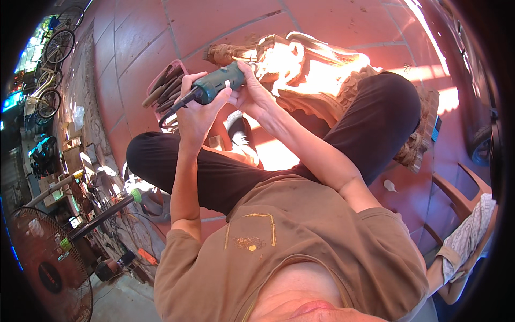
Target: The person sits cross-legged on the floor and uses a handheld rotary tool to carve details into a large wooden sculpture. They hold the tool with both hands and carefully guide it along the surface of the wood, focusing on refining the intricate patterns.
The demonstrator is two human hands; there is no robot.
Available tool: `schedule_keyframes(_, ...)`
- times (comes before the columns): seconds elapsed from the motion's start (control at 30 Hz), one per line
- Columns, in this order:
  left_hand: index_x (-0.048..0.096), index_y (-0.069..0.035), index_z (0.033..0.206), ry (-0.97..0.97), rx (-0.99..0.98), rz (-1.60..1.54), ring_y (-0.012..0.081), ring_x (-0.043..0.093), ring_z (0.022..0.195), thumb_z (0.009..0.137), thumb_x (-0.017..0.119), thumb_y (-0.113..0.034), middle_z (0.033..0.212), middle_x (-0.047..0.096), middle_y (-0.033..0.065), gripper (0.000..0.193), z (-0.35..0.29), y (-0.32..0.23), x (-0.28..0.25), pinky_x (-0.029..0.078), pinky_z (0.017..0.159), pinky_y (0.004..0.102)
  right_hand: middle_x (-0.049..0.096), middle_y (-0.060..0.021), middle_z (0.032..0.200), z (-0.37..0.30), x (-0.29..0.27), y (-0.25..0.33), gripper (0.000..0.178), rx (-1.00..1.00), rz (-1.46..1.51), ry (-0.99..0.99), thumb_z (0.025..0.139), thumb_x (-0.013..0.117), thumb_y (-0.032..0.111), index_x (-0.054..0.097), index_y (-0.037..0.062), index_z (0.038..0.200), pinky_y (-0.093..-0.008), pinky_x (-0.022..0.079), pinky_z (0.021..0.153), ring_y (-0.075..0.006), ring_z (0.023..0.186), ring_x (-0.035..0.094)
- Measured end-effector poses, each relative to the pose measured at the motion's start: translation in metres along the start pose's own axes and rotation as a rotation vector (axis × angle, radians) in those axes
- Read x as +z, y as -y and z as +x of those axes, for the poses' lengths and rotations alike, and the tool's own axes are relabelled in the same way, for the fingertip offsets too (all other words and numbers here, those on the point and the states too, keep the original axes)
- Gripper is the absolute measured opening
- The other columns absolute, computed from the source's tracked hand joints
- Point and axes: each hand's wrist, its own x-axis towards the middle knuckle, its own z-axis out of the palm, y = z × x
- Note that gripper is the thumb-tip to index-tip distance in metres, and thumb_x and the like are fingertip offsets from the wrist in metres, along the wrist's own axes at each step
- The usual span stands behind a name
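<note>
A dark green corded power tool with a rounded body, like a die grinder (215,83), is held in both hands in front of my knees. My left hand (198,114) wraps the rear end, where the black cord comes out. My right hand (251,92) grips the front end. Whatever bit the tool carries is hidden by the hand and the glare. Just past the right hand lies a large carved wooden piece (316,80) with folds and curls, partly bleached by sunlight. It runs alongside and behind my right leg.
A pink basket (179,65) of dark, stick-like tools sits beyond my left hand. A standing fan (51,268) and clutter are on the left, bicycles (58,47) farther off. Red floor tiles (225,24) stretch ahead. A brown chair (461,188) with cloth stands at right.
</note>
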Motion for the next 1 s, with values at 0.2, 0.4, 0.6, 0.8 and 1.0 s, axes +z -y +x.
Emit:
schedule_keyframes(0.2,0.058,-0.001,0.111,-0.001,-0.011,-0.07,0.0137,0.064,0.088,0.075,0.084,-0.02,0.098,0.066,0.0097,0.049,0.001,-0.002,-0.003,0.052,0.078,0.0283,0.066,-0.0074,0.106,-0.004,0.003,-0.003,0.043,-0.009,0.001,-0.007,0.089,0.071,0.043,0.055,0.011,0.112,-0.04,0.059,0.087,-0.0233,0.093,0.07)
schedule_keyframes(0.4,0.057,-0.001,0.112,0.034,0.009,-0.083,0.0136,0.064,0.089,0.076,0.083,-0.017,0.098,0.066,0.0096,0.047,0.0,-0.001,-0.003,0.052,0.078,0.0276,0.067,-0.0089,0.108,-0.01,0.002,-0.002,0.045,-0.02,-0.036,-0.043,0.091,0.068,0.045,0.058,0.0074,0.114,-0.0407,0.059,0.089,-0.0244,0.094,0.07)
schedule_keyframes(0.6,0.057,-0.001,0.111,0.039,0.0,-0.093,0.0135,0.064,0.088,0.075,0.083,-0.017,0.096,0.066,0.0092,0.047,0.0,0.002,0.002,0.052,0.079,0.0277,0.067,-0.0077,0.107,-0.009,-0.002,-0.001,0.047,-0.037,-0.04,-0.021,0.091,0.067,0.046,0.059,0.0071,0.114,-0.0397,0.059,0.088,-0.0225,0.094,0.069)
schedule_keyframes(0.8,0.057,-0.002,0.111,0.021,0.028,-0.041,0.0161,0.066,0.084,0.074,0.084,-0.017,0.094,0.067,0.0111,0.047,-0.002,0.004,0.007,0.054,0.075,0.0298,0.067,-0.0102,0.107,-0.008,-0.003,-0.002,0.042,-0.053,-0.014,-0.037,0.09,0.068,0.045,0.054,0.0124,0.112,-0.0415,0.058,0.089,-0.0233,0.094,0.069)
schedule_keyframes(1.0,0.057,-0.003,0.111,0.031,0.235,-0.01,0.02,0.071,0.085,0.073,0.085,-0.014,0.093,0.071,0.0158,0.049,-0.01,0.003,0.013,0.056,0.075,0.0323,0.066,-0.0055,0.098,-0.006,-0.022,-0.004,0.041,-0.07,-0.013,-0.021,0.089,0.069,0.046,0.054,0.0138,0.11,-0.0327,0.059,0.074,-0.0168,0.086,0.067)
